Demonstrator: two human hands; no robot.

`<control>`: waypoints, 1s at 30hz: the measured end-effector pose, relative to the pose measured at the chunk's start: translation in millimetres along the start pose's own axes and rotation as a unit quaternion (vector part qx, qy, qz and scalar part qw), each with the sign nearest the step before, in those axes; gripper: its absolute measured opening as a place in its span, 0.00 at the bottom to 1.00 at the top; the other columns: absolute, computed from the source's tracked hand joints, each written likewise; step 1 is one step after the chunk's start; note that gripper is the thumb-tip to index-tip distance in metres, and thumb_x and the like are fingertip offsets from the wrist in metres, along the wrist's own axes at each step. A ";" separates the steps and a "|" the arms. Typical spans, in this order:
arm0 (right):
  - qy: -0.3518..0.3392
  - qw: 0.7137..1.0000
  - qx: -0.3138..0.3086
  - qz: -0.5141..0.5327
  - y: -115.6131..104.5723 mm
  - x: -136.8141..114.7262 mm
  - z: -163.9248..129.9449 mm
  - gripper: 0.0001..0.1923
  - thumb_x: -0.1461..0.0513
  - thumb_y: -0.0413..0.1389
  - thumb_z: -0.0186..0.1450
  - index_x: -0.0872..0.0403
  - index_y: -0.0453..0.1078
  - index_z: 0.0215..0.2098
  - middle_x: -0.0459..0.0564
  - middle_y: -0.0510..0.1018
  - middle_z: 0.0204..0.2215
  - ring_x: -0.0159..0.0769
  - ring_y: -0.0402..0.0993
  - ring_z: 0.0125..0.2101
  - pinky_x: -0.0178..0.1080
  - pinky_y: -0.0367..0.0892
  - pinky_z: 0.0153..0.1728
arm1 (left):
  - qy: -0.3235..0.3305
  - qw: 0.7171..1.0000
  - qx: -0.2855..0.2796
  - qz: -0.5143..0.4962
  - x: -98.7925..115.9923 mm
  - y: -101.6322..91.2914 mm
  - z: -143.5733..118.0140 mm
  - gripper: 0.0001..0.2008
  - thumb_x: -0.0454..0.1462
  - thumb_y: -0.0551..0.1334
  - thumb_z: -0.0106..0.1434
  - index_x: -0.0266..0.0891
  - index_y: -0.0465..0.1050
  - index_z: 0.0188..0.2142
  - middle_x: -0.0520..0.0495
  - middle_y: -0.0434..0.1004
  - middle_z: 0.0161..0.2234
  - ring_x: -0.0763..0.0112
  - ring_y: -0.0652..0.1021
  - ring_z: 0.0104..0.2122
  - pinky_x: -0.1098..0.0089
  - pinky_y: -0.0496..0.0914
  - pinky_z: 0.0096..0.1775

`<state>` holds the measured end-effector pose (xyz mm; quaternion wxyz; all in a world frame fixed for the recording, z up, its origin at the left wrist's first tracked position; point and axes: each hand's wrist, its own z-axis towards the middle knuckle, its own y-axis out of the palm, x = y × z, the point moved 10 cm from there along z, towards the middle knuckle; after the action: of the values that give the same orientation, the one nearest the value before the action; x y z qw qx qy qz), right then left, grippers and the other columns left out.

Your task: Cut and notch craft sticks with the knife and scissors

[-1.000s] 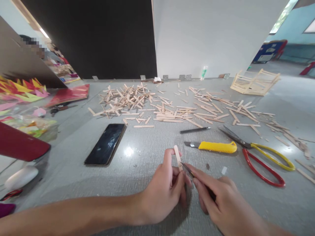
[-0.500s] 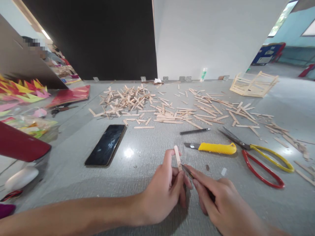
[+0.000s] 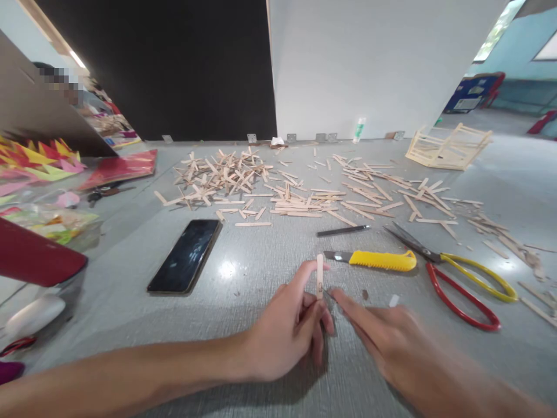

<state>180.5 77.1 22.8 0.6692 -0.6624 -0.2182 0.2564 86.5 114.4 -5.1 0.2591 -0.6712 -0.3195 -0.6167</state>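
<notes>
My left hand is closed on a short popsicle stick, held upright between thumb and fingers, with the index finger behind its upper part. Small dark marks show low on the stick. My right hand, partly blurred, grips a craft knife; only its narrow tip shows, close to the stick's marked part, the rest hidden by the fingers. Just beyond the hands lies a yellow utility knife with its blade out. A slim dark pen-like tool rests behind it.
Scissors with red and yellow handles lie to the right, a phone to the left. Loose popsicle sticks spread across the back. A stick frame and a glue tube stand near the upright boards. A person is partly visible far left.
The popsicle stick has turned more upright and shifted slightly right. My right hand has rotated and moved a little, pulling the craft knife's tip slightly away from the stick.
</notes>
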 end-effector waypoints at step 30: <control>0.116 0.963 -0.006 0.242 3.2 29.1 10.1 0.19 0.63 0.43 0.76 0.53 0.75 0.53 0.47 0.77 0.25 0.36 0.77 0.27 0.36 0.71 0.29 | -0.001 1.000 0.013 0.002 -2.6 -0.6 -0.9 0.22 0.43 0.54 0.78 0.46 0.49 0.67 0.49 0.75 0.34 0.81 0.72 0.16 0.84 0.62 0.16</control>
<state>196.5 103.3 18.4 0.6037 -0.7249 0.0258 0.3308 85.3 113.9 -7.6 0.2691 -0.6689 -0.3262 -0.6113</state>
